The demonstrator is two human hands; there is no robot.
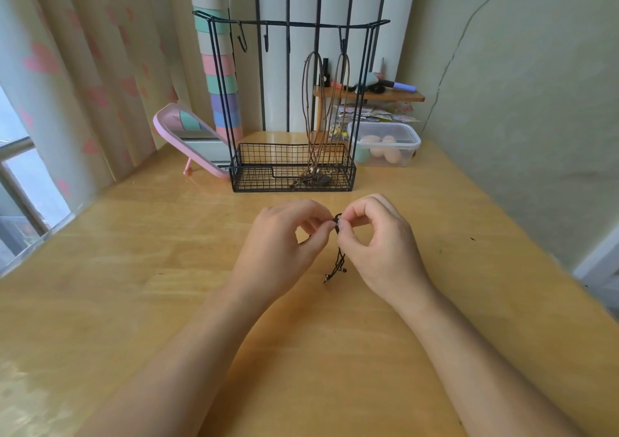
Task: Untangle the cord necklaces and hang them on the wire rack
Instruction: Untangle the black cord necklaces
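Head view: we're looking down over a wooden table point(134, 269), both forearms reaching in from the bottom of the frame.
Hands: two, meeting just below the centre of the frame.
Left hand point(284, 239): thumb and forefinger closed tight in a pinch on the top of the black cord necklace point(339, 262); the other fingers are curled in loosely.
Right hand point(375, 242): same story, thumb and forefinger tip point(345, 223) nipped onto the same knot, remaining fingers arched over the palm.
Black cord necklace: one, bunched and tangled, and we see it hanging down between the two hands with small beads at its lower ends, just above the tabletop.
Wire rack point(261, 178): one, black, standing in the upper middle of the frame, with a top bar over a mesh basket.
Hooks: we count three for certain on the bar; a fourth blends into the dark bars behind, so we cannot tell.
Brown cord necklaces point(318, 155): two loops, hanging from the right half of the bar, their pendants point(318, 179) resting in the basket.
Pink mirror point(174, 125): one, tilted back, left of the rack.
Clear plastic box point(407, 148): one, right of the rack, with egg-shaped pieces inside.
Wooden shelf point(395, 96): one, above the box.
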